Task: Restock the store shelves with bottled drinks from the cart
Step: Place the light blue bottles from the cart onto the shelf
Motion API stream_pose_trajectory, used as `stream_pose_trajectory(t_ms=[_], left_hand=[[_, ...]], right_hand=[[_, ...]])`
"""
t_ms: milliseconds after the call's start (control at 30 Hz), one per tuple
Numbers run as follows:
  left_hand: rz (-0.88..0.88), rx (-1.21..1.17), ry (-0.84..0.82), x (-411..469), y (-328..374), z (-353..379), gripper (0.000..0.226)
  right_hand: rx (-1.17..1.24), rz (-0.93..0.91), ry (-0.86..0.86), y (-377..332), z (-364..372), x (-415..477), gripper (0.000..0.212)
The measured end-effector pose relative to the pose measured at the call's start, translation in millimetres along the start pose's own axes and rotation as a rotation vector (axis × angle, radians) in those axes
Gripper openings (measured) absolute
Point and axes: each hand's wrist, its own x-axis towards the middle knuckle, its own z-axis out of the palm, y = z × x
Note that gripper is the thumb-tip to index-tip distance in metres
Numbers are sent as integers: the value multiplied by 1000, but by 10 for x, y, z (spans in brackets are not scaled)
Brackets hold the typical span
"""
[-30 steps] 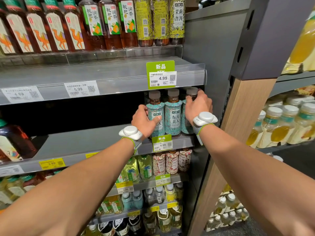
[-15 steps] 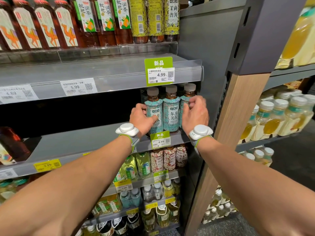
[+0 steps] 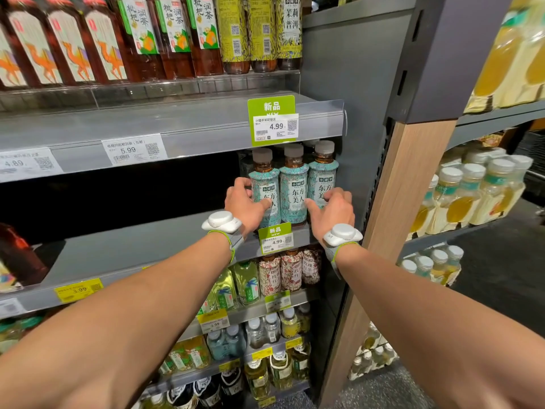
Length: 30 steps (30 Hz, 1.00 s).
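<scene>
Three teal-labelled tea bottles with grey caps stand side by side at the right end of the grey middle shelf [image 3: 132,249]. My left hand [image 3: 243,203] grips the left bottle [image 3: 264,184], thumb across its front and fingers round its left side. The middle bottle [image 3: 293,187] stands untouched between my hands. My right hand [image 3: 331,208] holds the lower part of the right bottle [image 3: 323,172], fingers curled on its label. No cart is in view.
The middle shelf left of the three bottles is bare up to a dark bottle [image 3: 17,255] at the far left. Tall tea bottles [image 3: 165,36] fill the top shelf. Smaller bottles [image 3: 280,276] crowd the shelves below. A wood-edged upright [image 3: 404,184] bounds the bay on the right.
Both hands have slid down the outer bottles and drawn slightly back toward me. The right hand has come off the right bottle's neck to its lower label. The bottles stay in place.
</scene>
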Motion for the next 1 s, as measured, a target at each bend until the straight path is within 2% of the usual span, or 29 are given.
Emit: stream_pose_trajectory(t_ms=[100,200,533,733,1000], left_hand=[[-6,2,3,-11,10,11,60],[-2,-3,1,-27,19,10,60],[0,13,-3,-48,28,2,61],[-40,16,-27,-88,11,-41,71],[-140,8,45,-617,-10,-130,49]], right_hand=[[-10,35,-13,-28,61,10,57],[14,23,2,-13,96,5,60],[-4,25,-8,-16,114,17,57],[-7,28,-61,6,31,-110,58],[92,-49,-170,38,-247,-424,51]])
